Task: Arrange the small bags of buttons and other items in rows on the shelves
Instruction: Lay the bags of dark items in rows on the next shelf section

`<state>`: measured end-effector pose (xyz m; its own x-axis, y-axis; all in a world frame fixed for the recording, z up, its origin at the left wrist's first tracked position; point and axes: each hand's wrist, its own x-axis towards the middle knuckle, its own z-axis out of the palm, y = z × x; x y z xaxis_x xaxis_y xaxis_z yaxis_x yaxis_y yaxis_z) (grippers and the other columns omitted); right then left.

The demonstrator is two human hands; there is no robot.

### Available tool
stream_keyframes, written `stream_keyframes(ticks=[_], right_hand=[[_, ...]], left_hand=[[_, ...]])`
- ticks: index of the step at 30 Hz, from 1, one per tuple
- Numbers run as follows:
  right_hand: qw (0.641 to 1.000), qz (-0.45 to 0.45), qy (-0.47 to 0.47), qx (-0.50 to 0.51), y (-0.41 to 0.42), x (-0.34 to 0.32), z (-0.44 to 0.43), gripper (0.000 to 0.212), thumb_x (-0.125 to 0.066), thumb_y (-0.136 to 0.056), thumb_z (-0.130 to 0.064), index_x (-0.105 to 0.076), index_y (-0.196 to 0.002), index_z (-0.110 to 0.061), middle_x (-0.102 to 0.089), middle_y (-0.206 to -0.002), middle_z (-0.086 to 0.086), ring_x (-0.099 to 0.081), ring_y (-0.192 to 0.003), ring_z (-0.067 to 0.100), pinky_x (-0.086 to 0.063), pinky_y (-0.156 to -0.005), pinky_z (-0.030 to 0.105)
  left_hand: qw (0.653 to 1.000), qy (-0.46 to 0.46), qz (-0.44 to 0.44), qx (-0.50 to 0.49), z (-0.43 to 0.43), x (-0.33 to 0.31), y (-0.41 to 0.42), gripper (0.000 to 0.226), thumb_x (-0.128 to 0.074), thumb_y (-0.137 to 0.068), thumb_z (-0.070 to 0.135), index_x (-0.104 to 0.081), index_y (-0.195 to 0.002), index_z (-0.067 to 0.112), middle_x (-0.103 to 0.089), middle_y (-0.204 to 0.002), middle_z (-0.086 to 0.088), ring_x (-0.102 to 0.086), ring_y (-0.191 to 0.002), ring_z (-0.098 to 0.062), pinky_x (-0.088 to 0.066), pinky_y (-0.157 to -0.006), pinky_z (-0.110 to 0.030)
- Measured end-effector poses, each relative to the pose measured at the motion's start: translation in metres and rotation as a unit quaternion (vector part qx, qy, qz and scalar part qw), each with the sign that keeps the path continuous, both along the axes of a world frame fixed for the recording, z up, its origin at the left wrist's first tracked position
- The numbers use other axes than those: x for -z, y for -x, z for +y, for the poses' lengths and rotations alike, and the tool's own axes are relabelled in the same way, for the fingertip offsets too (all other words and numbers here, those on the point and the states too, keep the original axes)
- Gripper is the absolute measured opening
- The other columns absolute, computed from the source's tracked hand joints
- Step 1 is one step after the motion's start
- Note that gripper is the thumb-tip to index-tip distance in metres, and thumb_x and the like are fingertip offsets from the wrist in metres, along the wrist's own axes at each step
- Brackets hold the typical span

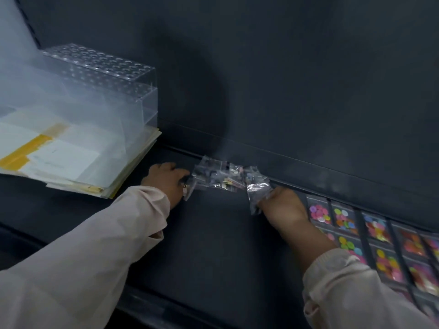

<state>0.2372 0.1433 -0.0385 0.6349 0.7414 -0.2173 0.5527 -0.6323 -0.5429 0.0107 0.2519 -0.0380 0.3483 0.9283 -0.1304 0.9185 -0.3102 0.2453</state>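
Two arms in pale pink sleeves [99,245] reached forward over a dark shelf [213,245]. The left hand [166,182] lay knuckles up on the shelf, its fingers closed on the left end of a cluster of small clear plastic bags [225,178]. The right hand [283,205] was closed around the crinkled right end of the same cluster, so the two hands were spread apart with the bags stretched between them. The bags looked thin, shiny and crumpled, holding tiny items in dark, pink and yellowish tones; the picture was too blurred to tell what they were. The cluster sat near the back edge of the shelf, close to the dark back wall [297,79]. To the right, flat bags of bright buttons [344,218] lay in neat rows, pink, green, orange and yellow. Farther left, a stack of papers [61,160] rested on the shelf with a clear acrylic rack [104,74] full of round holes on top of it.
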Motion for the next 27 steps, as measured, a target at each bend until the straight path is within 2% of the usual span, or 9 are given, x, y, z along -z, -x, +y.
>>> stream_keyframes(ticks=[3, 8, 11, 14, 16, 18, 20, 24, 27], right_hand=[[0.999, 0.024, -0.039, 0.025, 0.004, 0.000, -0.005, 0.006, -0.064, -0.074, -0.018, -0.062, -0.076, -0.013, -0.069, -0.089, 0.010, -0.065, -0.086, 0.028, -0.050, -0.073, 0.030], [0.985, 0.104, -0.121, 0.071, 0.016, -0.005, -0.017, 0.029, -0.074, -0.069, -0.012, -0.048, -0.058, -0.016, -0.058, -0.062, 0.002, -0.053, -0.060, 0.020, -0.042, -0.057, 0.027], [0.958, 0.214, -0.169, 0.090, 0.027, -0.012, -0.028, 0.030, -0.071, -0.076, -0.007, -0.047, -0.062, -0.017, -0.058, -0.064, 0.006, -0.054, -0.061, 0.019, -0.043, -0.058, 0.026], [0.921, 0.336, -0.177, 0.091, 0.034, -0.027, -0.045, 0.026, -0.063, -0.085, -0.004, -0.046, -0.070, -0.017, -0.060, -0.065, 0.001, -0.059, -0.051, 0.009, -0.046, -0.055, 0.023], [0.895, 0.390, -0.193, 0.099, 0.031, -0.036, -0.059, 0.024, -0.061, -0.087, -0.003, -0.047, -0.074, -0.018, -0.062, -0.068, 0.000, -0.059, -0.053, 0.010, -0.047, -0.052, 0.021], [0.871, 0.429, -0.211, 0.114, 0.026, -0.045, -0.077, 0.021, -0.060, -0.087, -0.002, -0.050, -0.078, -0.018, -0.062, -0.071, -0.001, -0.058, -0.059, 0.013, -0.047, -0.052, 0.022], [0.852, 0.456, -0.224, 0.125, 0.018, -0.051, -0.100, 0.019, -0.059, -0.087, -0.001, -0.053, -0.082, -0.019, -0.062, -0.074, -0.002, -0.059, -0.065, 0.014, -0.046, -0.055, 0.024], [0.813, 0.504, -0.259, 0.135, 0.001, -0.062, -0.162, 0.021, -0.059, -0.086, 0.000, -0.056, -0.084, -0.020, -0.062, -0.074, -0.001, -0.059, -0.065, 0.012, -0.045, -0.054, 0.023], [0.797, 0.516, -0.286, 0.133, -0.016, -0.071, -0.222, 0.018, -0.058, -0.086, 0.000, -0.058, -0.085, -0.018, -0.067, -0.070, -0.001, -0.062, -0.065, 0.013, -0.045, -0.056, 0.025]], left_hand=[[1.000, -0.004, 0.011, 0.025, 0.009, 0.007, 0.003, 0.033, -0.045, -0.093, 0.029, -0.054, -0.125, 0.030, -0.042, -0.141, 0.001, -0.025, -0.135, -0.027, -0.032, -0.108, -0.041], [1.000, -0.011, -0.015, 0.016, 0.003, -0.001, 0.006, 0.004, -0.053, -0.089, 0.022, -0.056, -0.088, 0.021, -0.053, -0.106, -0.005, -0.047, -0.109, -0.029, -0.043, -0.089, -0.035], [0.997, -0.017, -0.081, -0.012, -0.012, -0.010, 0.009, 0.019, -0.052, -0.089, 0.017, -0.045, -0.073, 0.022, -0.057, -0.084, -0.005, -0.056, -0.084, -0.027, -0.044, -0.071, -0.033], [0.974, 0.020, -0.216, -0.059, -0.031, -0.019, 0.004, 0.019, -0.057, -0.086, 0.016, -0.046, -0.071, 0.017, -0.056, -0.070, -0.004, -0.055, -0.069, -0.024, -0.039, -0.060, -0.029], [0.932, 0.091, -0.337, -0.096, -0.046, -0.030, -0.010, 0.019, -0.060, -0.084, 0.009, -0.048, -0.071, 0.014, -0.057, -0.069, -0.006, -0.055, -0.063, -0.022, -0.042, -0.056, -0.027], [0.848, 0.223, -0.463, -0.128, -0.066, -0.042, -0.028, 0.020, -0.061, -0.084, 0.001, -0.049, -0.075, 0.015, -0.056, -0.076, -0.006, -0.054, -0.062, -0.016, -0.048, -0.056, -0.026], [0.775, 0.328, -0.527, -0.122, -0.089, -0.055, -0.047, 0.025, -0.058, -0.084, -0.007, -0.051, -0.080, 0.016, -0.056, -0.080, -0.004, -0.055, -0.063, -0.012, -0.052, -0.053, -0.023], [0.716, 0.408, -0.564, -0.058, -0.153, -0.069, -0.086, 0.027, -0.056, -0.081, -0.012, -0.061, -0.096, 0.010, -0.062, -0.079, -0.005, -0.061, -0.069, -0.015, -0.053, -0.052, -0.020], [0.689, 0.455, -0.562, -0.043, -0.214, -0.073, -0.121, 0.012, -0.061, -0.083, -0.003, -0.064, -0.092, 0.006, -0.066, -0.072, -0.007, -0.064, -0.060, -0.015, -0.054, -0.053, -0.022]])
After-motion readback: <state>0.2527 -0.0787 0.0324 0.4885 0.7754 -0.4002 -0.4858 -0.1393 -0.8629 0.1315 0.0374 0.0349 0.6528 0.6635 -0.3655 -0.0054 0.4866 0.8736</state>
